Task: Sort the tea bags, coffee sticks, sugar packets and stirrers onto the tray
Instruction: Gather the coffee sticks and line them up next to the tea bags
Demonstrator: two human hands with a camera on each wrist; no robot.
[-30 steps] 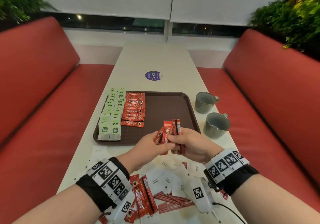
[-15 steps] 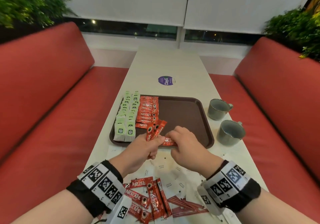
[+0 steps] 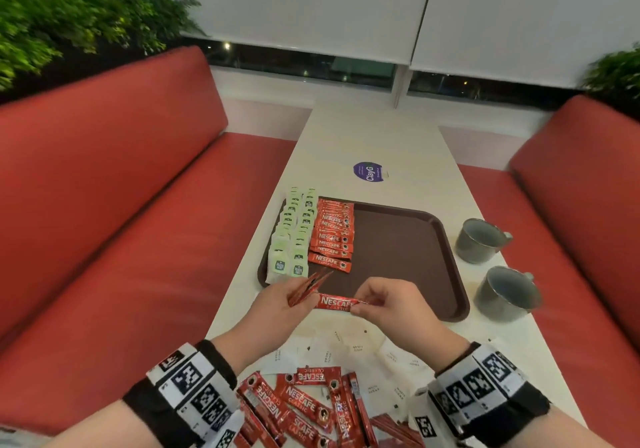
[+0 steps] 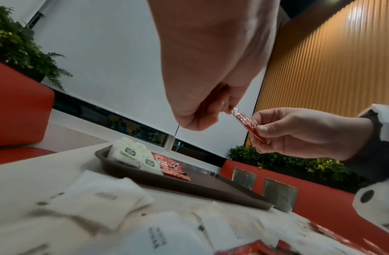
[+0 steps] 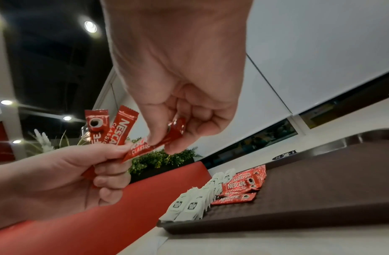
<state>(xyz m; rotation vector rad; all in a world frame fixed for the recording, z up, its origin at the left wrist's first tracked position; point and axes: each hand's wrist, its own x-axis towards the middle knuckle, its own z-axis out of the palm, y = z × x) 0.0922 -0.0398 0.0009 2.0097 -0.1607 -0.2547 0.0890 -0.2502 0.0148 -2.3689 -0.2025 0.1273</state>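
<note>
Pinching one end of a coffee stick [image 3: 336, 302] between thumb and fingertips, the right hand [image 3: 391, 303] holds it level just above the near edge of the tray [image 3: 398, 250]. The left hand [image 3: 277, 305] grips two more sticks [image 5: 110, 126] fanned upward, its thumb on the first stick's other end. On the tray's left side lie tea bags [image 3: 291, 236] and a row of coffee sticks [image 3: 332, 236]. Loose sticks [image 3: 304, 402] and sugar packets [image 3: 346, 347] lie on the tabletop [image 3: 374, 142] nearer than the tray.
</note>
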